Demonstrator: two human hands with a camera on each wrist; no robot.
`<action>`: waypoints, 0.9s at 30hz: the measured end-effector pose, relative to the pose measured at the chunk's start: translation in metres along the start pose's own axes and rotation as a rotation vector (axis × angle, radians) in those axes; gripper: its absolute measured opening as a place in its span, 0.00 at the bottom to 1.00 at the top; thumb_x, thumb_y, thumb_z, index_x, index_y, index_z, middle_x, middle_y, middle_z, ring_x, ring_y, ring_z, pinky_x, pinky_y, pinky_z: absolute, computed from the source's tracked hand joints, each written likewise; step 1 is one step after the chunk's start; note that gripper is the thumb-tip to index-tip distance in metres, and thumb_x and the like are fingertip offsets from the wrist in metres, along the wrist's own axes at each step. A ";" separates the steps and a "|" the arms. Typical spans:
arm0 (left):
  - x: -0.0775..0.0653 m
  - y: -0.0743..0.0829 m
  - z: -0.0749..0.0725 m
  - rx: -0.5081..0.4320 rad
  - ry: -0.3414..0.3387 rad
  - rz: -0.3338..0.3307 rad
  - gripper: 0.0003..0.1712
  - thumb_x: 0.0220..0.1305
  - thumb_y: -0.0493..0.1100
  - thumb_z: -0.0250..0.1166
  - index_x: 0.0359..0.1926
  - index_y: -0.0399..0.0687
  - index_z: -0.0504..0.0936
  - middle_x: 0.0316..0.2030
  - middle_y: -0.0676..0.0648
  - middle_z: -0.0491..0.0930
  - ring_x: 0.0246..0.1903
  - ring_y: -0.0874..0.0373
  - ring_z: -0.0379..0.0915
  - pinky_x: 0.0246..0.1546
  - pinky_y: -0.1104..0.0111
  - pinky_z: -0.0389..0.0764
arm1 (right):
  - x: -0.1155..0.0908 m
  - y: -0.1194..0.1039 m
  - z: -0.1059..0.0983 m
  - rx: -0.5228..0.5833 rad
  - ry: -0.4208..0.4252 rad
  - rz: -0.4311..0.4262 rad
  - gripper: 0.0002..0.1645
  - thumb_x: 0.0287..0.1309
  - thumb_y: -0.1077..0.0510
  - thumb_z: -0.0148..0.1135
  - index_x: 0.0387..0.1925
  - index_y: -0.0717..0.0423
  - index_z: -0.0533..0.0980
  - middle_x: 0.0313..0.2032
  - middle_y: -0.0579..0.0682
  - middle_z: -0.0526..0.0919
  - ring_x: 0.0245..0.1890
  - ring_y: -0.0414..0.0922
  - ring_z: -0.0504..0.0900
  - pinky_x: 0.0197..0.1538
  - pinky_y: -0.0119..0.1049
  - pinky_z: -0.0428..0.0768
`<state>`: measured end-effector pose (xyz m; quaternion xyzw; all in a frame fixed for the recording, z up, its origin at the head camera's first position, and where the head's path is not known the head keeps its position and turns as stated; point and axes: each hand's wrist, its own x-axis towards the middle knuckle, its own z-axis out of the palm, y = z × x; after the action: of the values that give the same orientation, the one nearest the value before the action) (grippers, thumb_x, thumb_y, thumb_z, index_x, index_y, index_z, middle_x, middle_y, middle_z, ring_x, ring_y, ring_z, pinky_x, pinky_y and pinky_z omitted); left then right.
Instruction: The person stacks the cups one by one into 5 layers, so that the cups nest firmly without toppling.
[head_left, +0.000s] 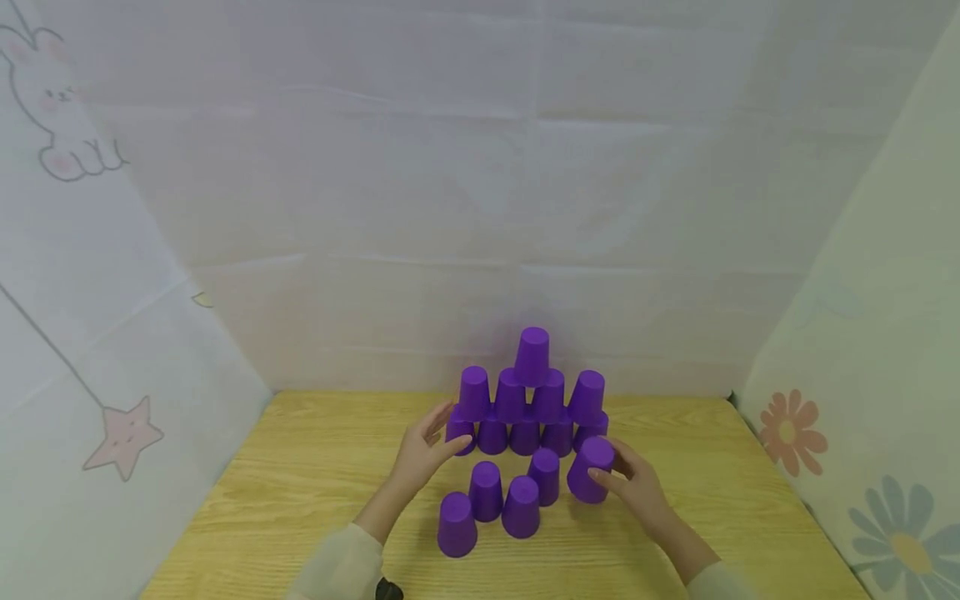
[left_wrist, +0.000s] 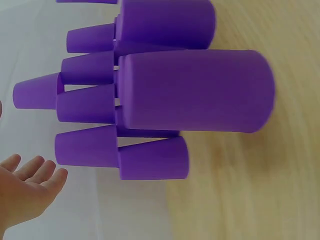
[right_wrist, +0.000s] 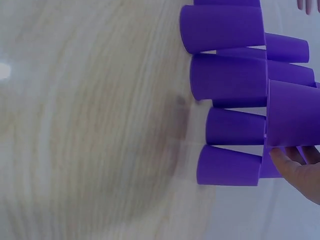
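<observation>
Upside-down purple cups form a stacked pyramid, with a bottom-row cup (head_left: 492,433), a second-row cup (head_left: 474,393) and a single top cup (head_left: 533,357). My right hand (head_left: 637,483) grips another purple cup (head_left: 585,473) at the pyramid's front right. Thumb and fingers lie on either side of that held cup (right_wrist: 295,112) in the right wrist view, where it hangs off the table. Beside the pyramid's left end, my left hand (head_left: 422,452) is spread with nothing in it. In the left wrist view, the left hand (left_wrist: 32,187) shows apart from the cups.
In front of the pyramid several loose cups stand upside down on the wooden table (head_left: 300,500), among them a nearest cup (head_left: 457,525) and a middle cup (head_left: 521,507). A white cloth backdrop (head_left: 375,208) rises behind the table, with patterned side walls.
</observation>
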<state>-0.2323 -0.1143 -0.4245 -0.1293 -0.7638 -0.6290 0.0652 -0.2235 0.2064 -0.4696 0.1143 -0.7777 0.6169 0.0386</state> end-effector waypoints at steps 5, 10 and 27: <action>-0.015 -0.028 -0.002 -0.008 0.043 -0.031 0.36 0.49 0.44 0.66 0.59 0.42 0.62 0.56 0.41 0.64 0.56 0.46 0.57 0.53 0.49 0.57 | 0.009 -0.005 -0.008 -0.015 -0.006 -0.006 0.31 0.47 0.60 0.63 0.55 0.57 0.65 0.48 0.56 0.72 0.48 0.50 0.70 0.48 0.48 0.69; -0.033 -0.039 0.001 0.053 0.066 0.013 0.36 0.49 0.44 0.65 0.58 0.40 0.63 0.54 0.38 0.66 0.53 0.44 0.60 0.49 0.49 0.62 | 0.016 -0.011 -0.016 -0.047 -0.032 -0.022 0.30 0.48 0.59 0.62 0.54 0.58 0.65 0.48 0.57 0.72 0.49 0.54 0.68 0.48 0.49 0.69; -0.068 -0.060 0.009 0.014 0.045 -0.097 0.41 0.45 0.37 0.67 0.59 0.34 0.58 0.53 0.31 0.63 0.52 0.37 0.59 0.48 0.45 0.60 | 0.042 -0.031 -0.029 -0.070 -0.058 -0.061 0.30 0.49 0.56 0.61 0.55 0.58 0.65 0.47 0.58 0.72 0.48 0.53 0.69 0.47 0.46 0.70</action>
<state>-0.1838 -0.1239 -0.5007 -0.0773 -0.7719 -0.6288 0.0527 -0.2600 0.2225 -0.4252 0.1543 -0.7957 0.5845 0.0384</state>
